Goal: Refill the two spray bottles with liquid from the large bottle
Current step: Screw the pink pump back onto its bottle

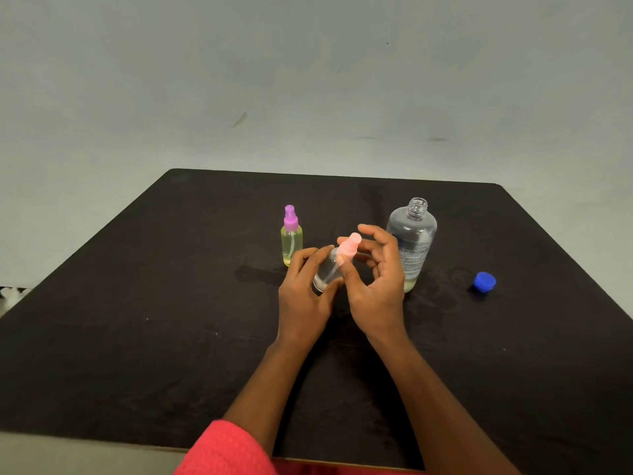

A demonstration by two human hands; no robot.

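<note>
Closest to the camera there's a bit of pink-red sleeve (226,450) at the bottom edge, with both bare forearms reaching out over the black table (137,354). The hands meet in the middle of the table. The left hand (303,289) is wrapped around the body of a small clear spray bottle (325,274), which is tilted with its top leaning right and away. The right hand (376,286) has its thumb and fingertips pinched on that bottle's pale pink spray top (349,248); can't tell if the top is screwed down or loose.

Just behind the left hand, a second spray bottle (291,241) stands upright with a purple-pink top and yellowish liquid inside. Behind the right hand is the large bottle (412,234), upright, uncapped, mostly empty with a little liquid at the bottom. Its blue cap (484,281) lies well off to the right. There's a wet-looking patch on the table around the bottles.
</note>
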